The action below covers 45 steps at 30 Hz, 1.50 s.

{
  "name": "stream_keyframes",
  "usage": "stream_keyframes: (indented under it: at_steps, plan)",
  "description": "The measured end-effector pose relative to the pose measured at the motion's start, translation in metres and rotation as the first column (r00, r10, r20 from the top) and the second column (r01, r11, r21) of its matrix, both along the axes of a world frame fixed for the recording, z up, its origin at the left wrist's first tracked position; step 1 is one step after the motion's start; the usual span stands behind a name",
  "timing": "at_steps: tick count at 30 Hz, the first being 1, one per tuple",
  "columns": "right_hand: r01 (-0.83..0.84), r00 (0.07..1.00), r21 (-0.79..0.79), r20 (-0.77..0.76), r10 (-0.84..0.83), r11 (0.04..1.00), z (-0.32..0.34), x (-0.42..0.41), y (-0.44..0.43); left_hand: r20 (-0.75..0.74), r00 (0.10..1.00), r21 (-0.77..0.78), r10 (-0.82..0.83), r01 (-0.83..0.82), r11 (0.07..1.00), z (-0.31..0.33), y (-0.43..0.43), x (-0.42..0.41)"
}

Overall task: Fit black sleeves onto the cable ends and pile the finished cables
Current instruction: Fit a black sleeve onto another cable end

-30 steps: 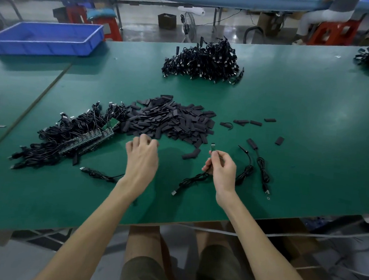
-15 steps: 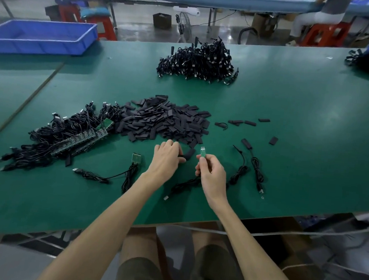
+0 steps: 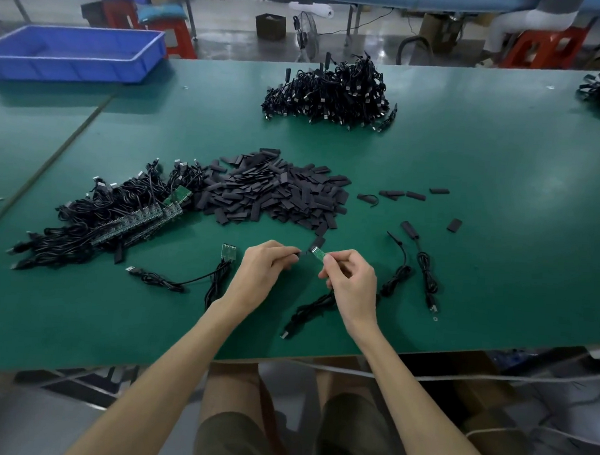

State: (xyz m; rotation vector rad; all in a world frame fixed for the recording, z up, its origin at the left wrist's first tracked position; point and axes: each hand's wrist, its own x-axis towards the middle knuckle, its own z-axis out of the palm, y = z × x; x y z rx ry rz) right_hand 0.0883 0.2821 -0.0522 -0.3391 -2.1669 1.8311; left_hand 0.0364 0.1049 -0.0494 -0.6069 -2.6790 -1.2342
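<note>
My right hand [image 3: 349, 282] pinches the small green circuit-board end [image 3: 317, 253] of a black cable [image 3: 308, 309] that trails toward the table's front edge. Just left of it, my left hand [image 3: 265, 269] pinches a black sleeve [image 3: 298, 252], whose tip sits close to the board's end. A heap of loose black sleeves [image 3: 276, 193] lies beyond my hands. Cables with bare green boards [image 3: 115, 214] are bunched at the left. A pile of sleeved cables [image 3: 331, 92] sits at the far middle.
One unsleeved cable [image 3: 195, 278] lies left of my left hand, and two sleeved cables [image 3: 420, 267] lie to the right. A few stray sleeves [image 3: 412, 195] dot the green table [image 3: 504, 224]. A blue tray [image 3: 73, 53] stands at the far left.
My left hand came away from the sleeve heap with a sleeve and moved right toward the board end. My right hand stayed on the cable, tilting its board end toward the left hand.
</note>
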Motion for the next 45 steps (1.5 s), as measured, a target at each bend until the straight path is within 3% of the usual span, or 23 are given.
stream_keyframes:
  at_steps: [6, 21, 27, 33, 39, 45]
  plan:
    - [-0.002, 1.0, -0.006, 0.02, 0.002, 1.0, 0.0, -0.001, 0.0, -0.037, 0.999, 0.073, 0.035, -0.033, 0.997, -0.004, 0.001, 0.002]
    - [-0.048, 0.999, -0.001, 0.008, 0.048, 0.999, -0.004, -0.003, 0.001, -0.17, 0.985, 0.062, 0.011, -0.001, 0.998, -0.006, 0.002, 0.007]
    - [-0.053, 0.999, -0.014, 0.005, 0.053, 0.998, -0.005, -0.003, 0.003, -0.226, 0.974, -0.036, -0.02, 0.012, 0.999, -0.005, 0.001, 0.011]
    - [-0.085, 0.996, -0.004, 0.011, 0.085, 0.996, -0.006, -0.004, 0.004, -0.222, 0.975, -0.023, -0.002, -0.003, 1.0, 0.0, 0.003, 0.013]
    - [-0.159, 0.987, 0.046, 0.012, 0.158, 0.986, -0.005, -0.002, 0.004, -0.215, 0.967, -0.121, -0.135, 0.111, 0.986, 0.003, 0.001, 0.018]
    - [-0.172, 0.985, 0.052, 0.017, 0.172, 0.984, -0.004, -0.002, 0.003, -0.252, 0.956, -0.198, -0.149, 0.099, 0.975, -0.001, 0.003, 0.018]
